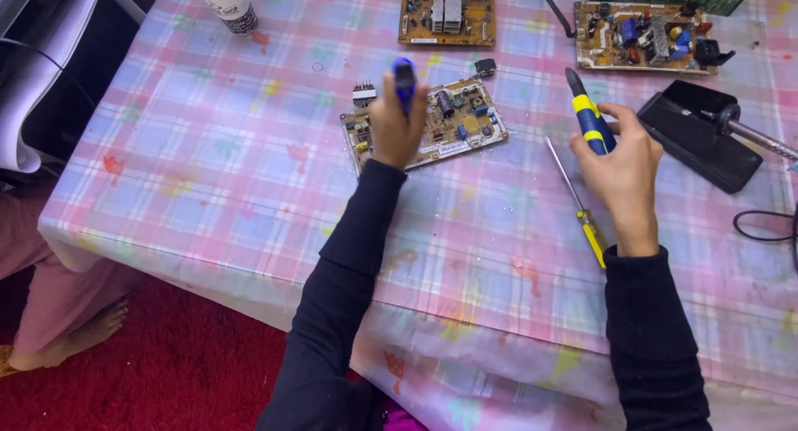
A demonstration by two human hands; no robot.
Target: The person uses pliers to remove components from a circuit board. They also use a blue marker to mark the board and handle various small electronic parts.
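Note:
My left hand (393,125) is closed around a blue-topped tool (404,80) held upright over a small tan circuit board (455,122) lying on the table. My right hand (622,167) grips a blue and yellow handled tool (588,115), its dark end pointing up and away, to the right of that board. A thin screwdriver with a yellow handle (579,205) lies on the cloth just left of my right hand. Both arms wear dark sleeves.
A pastel checked cloth (208,148) covers the table. Two more circuit boards (447,14) (644,34) lie at the far edge, a paper cup (228,4) far left, a soldering iron on a black stand (700,133) at right with a black cable (761,227). Another person's bare foot (79,335) rests on red carpet at left.

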